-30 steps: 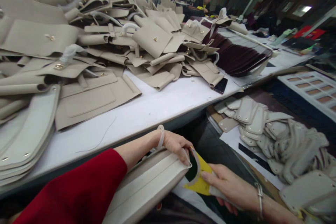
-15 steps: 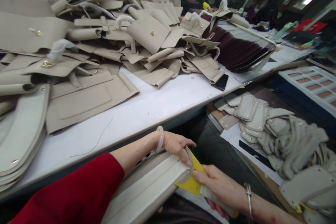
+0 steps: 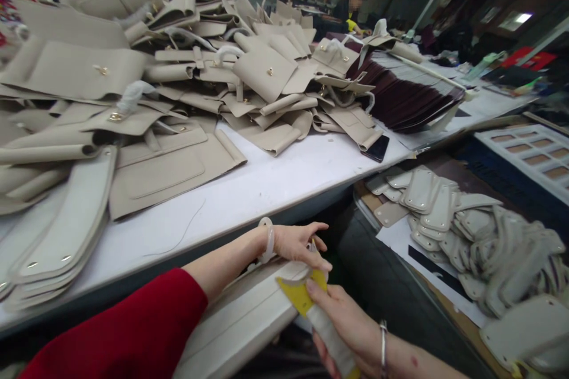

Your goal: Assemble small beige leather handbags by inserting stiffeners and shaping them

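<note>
My left hand [image 3: 299, 244] rests on the end of a long beige leather panel [image 3: 240, 320] that lies across my lap below the table edge. Its fingers press down on the panel's tip and are partly spread. My right hand [image 3: 347, 325] is closed around the taped handle of a yellow flat tool [image 3: 303, 296]. The tool's yellow blade touches the panel's end just under my left fingers. I wear a pale bangle on the left wrist and a silver one on the right.
A white table [image 3: 275, 180] carries a big heap of beige bag pieces [image 3: 186, 83], a stack of dark maroon sheets [image 3: 409, 92] and a black phone [image 3: 377, 148]. Beige strap tabs [image 3: 466, 231] lie piled at the right. A person sits far behind.
My right hand has moved left and towards me with the yellow tool, bringing it further over the panel's end. My left fingers have lifted and spread slightly.
</note>
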The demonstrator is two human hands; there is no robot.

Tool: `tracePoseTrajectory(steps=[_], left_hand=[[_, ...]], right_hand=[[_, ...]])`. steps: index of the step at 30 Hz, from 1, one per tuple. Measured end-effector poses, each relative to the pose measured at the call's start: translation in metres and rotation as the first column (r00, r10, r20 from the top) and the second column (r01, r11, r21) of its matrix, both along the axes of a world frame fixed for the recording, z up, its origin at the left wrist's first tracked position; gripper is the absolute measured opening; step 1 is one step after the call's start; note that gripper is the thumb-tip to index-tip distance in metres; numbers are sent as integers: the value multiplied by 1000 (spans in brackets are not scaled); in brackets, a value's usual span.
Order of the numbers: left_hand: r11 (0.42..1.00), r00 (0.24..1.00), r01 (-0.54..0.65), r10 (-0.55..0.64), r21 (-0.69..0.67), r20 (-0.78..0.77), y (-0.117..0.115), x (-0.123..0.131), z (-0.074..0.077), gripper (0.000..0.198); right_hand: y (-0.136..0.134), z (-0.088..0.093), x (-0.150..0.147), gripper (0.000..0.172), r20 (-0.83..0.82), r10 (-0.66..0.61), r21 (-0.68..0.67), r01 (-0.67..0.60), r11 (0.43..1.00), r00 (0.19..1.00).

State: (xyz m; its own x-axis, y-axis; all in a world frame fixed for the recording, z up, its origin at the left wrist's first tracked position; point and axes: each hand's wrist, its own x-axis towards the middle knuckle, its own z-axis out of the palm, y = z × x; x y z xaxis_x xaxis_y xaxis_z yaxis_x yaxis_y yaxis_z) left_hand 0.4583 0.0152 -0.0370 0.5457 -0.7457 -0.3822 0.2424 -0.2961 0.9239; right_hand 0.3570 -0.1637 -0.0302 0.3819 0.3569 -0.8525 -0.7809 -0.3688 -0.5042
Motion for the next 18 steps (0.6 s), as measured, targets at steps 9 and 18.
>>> tracePoseTrajectory(steps=[9, 18], left_hand=[[937, 945, -303, 273, 174, 178, 28, -60, 22, 59], [919, 936, -347, 326, 188, 135, 17, -62, 16, 61]], right_hand=[[-41, 0, -18, 77, 349, -45, 56, 27, 998, 936], [6, -55, 73, 52, -76, -126, 275, 142, 951, 989]])
